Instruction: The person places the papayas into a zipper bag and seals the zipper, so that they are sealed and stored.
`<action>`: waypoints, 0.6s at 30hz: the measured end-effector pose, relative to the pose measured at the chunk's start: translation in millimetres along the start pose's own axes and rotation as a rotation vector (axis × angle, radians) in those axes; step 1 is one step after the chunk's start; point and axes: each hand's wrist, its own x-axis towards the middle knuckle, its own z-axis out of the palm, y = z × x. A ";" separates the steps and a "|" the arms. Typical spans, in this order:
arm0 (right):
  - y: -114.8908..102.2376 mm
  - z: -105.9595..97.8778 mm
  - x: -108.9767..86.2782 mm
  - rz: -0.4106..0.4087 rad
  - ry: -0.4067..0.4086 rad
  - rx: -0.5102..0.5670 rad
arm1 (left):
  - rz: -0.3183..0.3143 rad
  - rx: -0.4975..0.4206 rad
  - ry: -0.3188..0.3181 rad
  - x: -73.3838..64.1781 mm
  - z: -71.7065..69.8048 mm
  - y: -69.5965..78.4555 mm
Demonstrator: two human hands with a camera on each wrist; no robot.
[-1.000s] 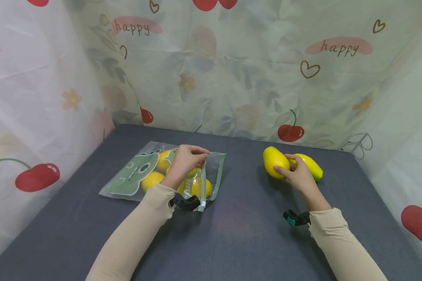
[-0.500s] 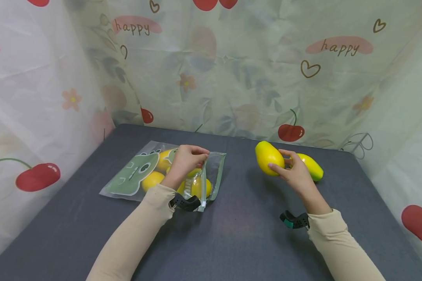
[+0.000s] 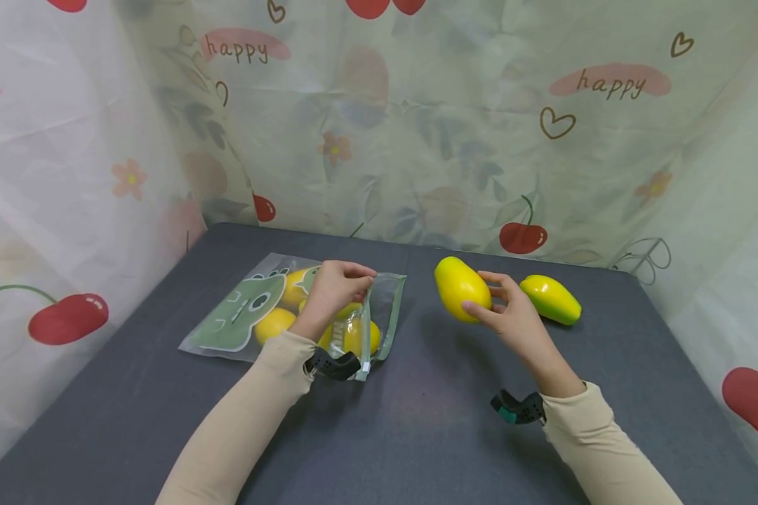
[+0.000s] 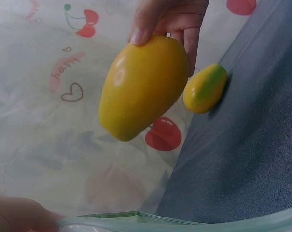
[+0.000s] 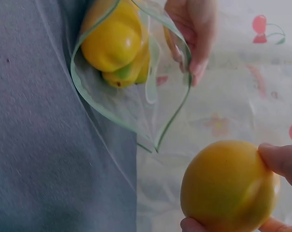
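In the head view my left hand (image 3: 331, 291) pinches the upper edge of a clear zip bag (image 3: 227, 315) printed with a green frog face. Several yellow fruits (image 5: 112, 46) lie inside the bag, whose mouth gapes in the right wrist view. My right hand (image 3: 514, 319) grips a smooth yellow mango (image 3: 461, 289) between thumb and fingers, raised above the table to the right of the bag. The left wrist view shows this mango (image 4: 146, 87) from the other side, the thumb near its top. Farther right, a yellow-green mango (image 3: 551, 299) lies on the table.
A dark grey cloth (image 3: 417, 435) covers the table. Behind and at both sides hangs a pale curtain (image 3: 404, 161) with cherries and hearts. A thin looped wire (image 3: 647, 259) shows by the back right corner.
My right hand has lifted the yellow mango and carried it left, away from the yellow-green one, which now shows fully. My left hand and the bag have stayed put.
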 end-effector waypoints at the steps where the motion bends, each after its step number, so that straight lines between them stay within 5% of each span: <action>1: 0.1 2.0 0.0 0.000 -0.004 -0.003 | 0.002 0.002 0.000 0.3 0.1 -0.3; 18: 11.2 40.8 0.7 -0.013 -0.080 -0.048 | 0.003 0.005 0.003 -1.1 0.2 0.9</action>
